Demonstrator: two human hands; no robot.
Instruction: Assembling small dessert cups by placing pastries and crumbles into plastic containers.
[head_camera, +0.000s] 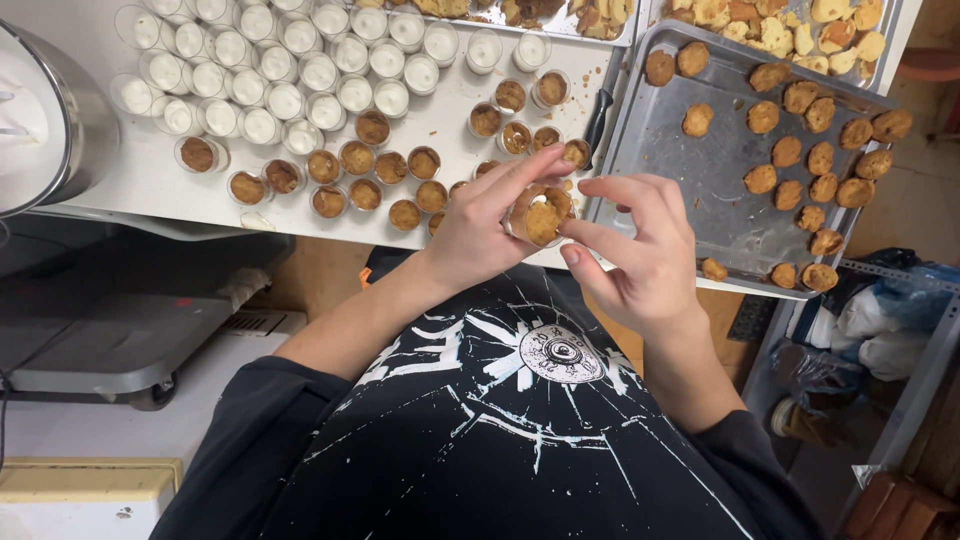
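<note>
One cup (540, 212): small clear plastic, round brown cookie pressed on top, held above counter's (130, 185) near edge
Left hand (480, 228): fingers curled around cup's side
Right hand (640, 250): fingertips pinching cup's rim
Baking tray (690, 180): at counter's right edge, brown cookies scattered

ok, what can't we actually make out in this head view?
- Small clear cup: its lower part and fill level, hidden by the left hand and right hand.
- Right fingertips: contact with the round biscuit in the cup is too small to tell.
- Upper trays: cut off by the top edge.
- Steel bowl: cut off at the left edge.
- Floor under the baking tray: hidden by the person's torso.
</note>
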